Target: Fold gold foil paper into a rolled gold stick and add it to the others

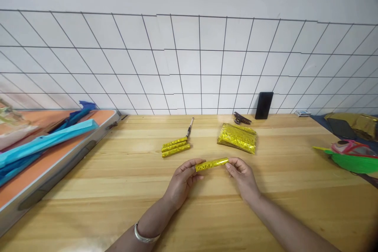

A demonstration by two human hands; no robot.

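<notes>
A shiny gold roll [212,164] is held level between both hands above the wooden table [141,181]. My left hand [183,179] grips its left end, and my right hand [241,175] pinches the right end between thumb and fingers. Beyond my left hand, several similar gold rolls [176,149] lie side by side, with a pen [189,128] touching or close to their right ends. A stack of flat gold sheets [237,138] rests past my right hand.
Behind the gold stack lies a dark hair clip [242,118]; a black phone-like object [264,105] leans against the tiled wall. At left stands an orange-topped surface [26,179] with blue folded material [47,139]. Green material [352,162] sits at the right edge.
</notes>
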